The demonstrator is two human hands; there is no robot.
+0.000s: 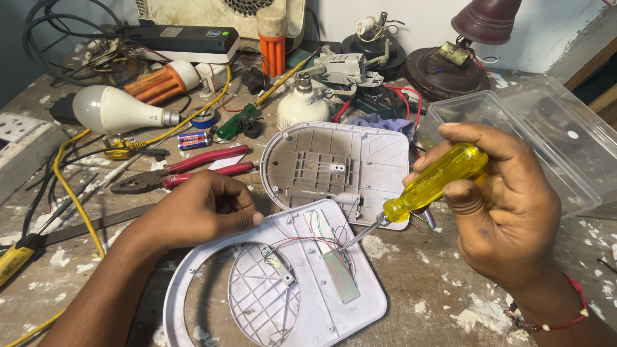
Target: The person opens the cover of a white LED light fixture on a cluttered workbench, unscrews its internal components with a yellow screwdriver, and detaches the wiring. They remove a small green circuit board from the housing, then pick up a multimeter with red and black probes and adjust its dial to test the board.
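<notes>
The white housing point(276, 283) lies open-side up on the desk point(443, 289), with its round grille to the left of a narrow circuit strip point(339, 276) and a few thin red, green and blue wires point(302, 244) looping across to that strip. The screwdriver's metal tip sits right at the upper end of the strip, close against those wires. A slip of the tip sideways could, I judge, nick or pull a wire off its solder joint, or scratch the strip itself, since the shaft comes in at a slant and the wires lie just beside it. The housing might also skid if the steadying hand eases off, because it rests flat on a dusty, paint-flecked top.

The right hand point(508, 205) is clenched around the yellow handle of the screwdriver point(430, 183), thumb laid along the handle and fingers wrapped under it, a firm closed grip. The left hand point(205, 209) is curled into a loose fist and presses knuckles-down on the upper-left rim of the housing; whether it pinches anything inside the fist I cannot tell. The grey back cover point(334, 164) lies just beyond the housing, touching its top edge, and red-handled pliers point(186, 170) rest to the left of that cover
</notes>
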